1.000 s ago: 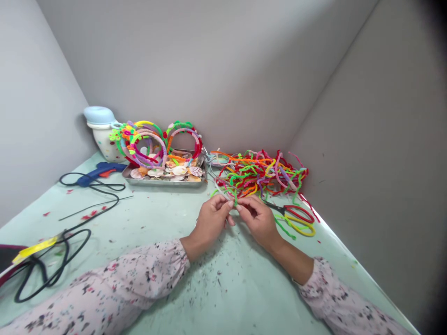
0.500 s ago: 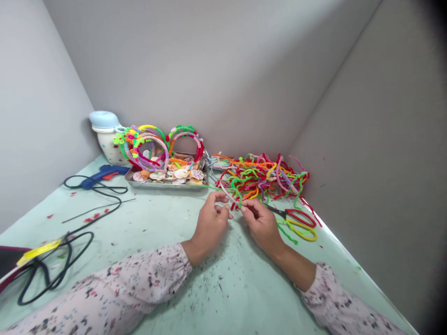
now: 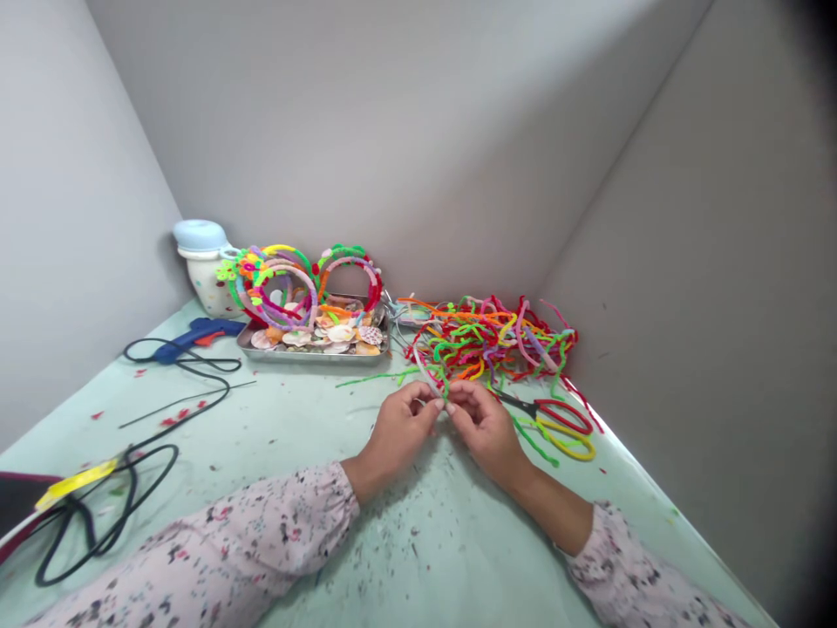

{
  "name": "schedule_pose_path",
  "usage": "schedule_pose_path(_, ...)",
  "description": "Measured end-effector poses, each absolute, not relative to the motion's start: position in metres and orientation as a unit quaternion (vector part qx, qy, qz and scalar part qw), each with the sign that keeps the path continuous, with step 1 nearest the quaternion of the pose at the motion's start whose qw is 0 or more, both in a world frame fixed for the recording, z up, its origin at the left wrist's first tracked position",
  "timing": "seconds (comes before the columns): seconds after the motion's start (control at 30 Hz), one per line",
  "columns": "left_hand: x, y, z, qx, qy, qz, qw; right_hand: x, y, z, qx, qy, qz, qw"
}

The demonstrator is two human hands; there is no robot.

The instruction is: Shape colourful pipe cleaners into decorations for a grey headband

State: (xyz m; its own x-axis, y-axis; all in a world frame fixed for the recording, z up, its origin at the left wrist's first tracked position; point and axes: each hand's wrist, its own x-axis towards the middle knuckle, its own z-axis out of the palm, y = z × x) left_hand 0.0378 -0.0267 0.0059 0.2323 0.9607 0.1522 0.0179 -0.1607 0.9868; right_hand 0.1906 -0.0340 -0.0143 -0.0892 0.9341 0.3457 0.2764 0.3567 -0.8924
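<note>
Between my two hands is a thin whitish band (image 3: 425, 368), its upper part curving up and to the left. A green fuzzy stem (image 3: 445, 384) lies against its lower end, where the fingertips meet. My left hand (image 3: 406, 425) pinches at this end, thumb and fingers together. Close beside it on the right, my right hand (image 3: 482, 423) is also closed in a pinch on the green stem. The fingers partly hide how the stem and band meet.
Behind my hands is a pile of coloured fuzzy stems (image 3: 484, 336). Scissors (image 3: 562, 419) lie at right. A metal tray (image 3: 314, 356) holds shells and decorated headbands (image 3: 284, 288). At left are a blue glue gun (image 3: 189, 338), black cable (image 3: 134, 471) and lidded container (image 3: 207, 270).
My left hand has moved right and closed its fingers at the lower end of the band, beside my right hand. The view has shifted slightly, with things appearing lower.
</note>
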Motion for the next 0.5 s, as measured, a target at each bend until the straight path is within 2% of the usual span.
schedule_pose_path(0.27,0.0356,-0.0278,0.0064,0.600,0.394,0.477,0.507,0.1913,-0.0366,-0.0110,-0.430,-0.635,0.411,0.494)
schedule_pose_path(0.5,0.0370,-0.0303,0.0043,0.609,0.355,0.461,0.539,0.1939,-0.0325,-0.0060,-0.432,-0.645,0.363,0.515)
